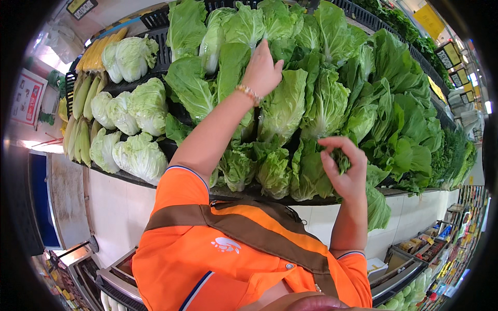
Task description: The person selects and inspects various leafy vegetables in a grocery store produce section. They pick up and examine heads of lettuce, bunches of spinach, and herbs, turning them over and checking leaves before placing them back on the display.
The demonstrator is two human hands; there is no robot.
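My left hand, with a beaded bracelet at its wrist, reaches over the rows of leafy lettuce. Its forefinger points away from me at the white stem of a lettuce head in the back row, and its thumb is spread. Nothing shows in its grasp, though its other fingers are hidden. Lower right, my right hand is curled above the front row, with thumb and forefinger tips apart. Green leaf bits show inside the curl; whether they are held is unclear. A loose-looking leaf hangs beside the right wrist.
Napa cabbages and corn cobs fill the left of the black display. Darker leafy greens lie on the right, beside feathery herbs. Price signs stand along the far right. Crates of goods are at the lower right.
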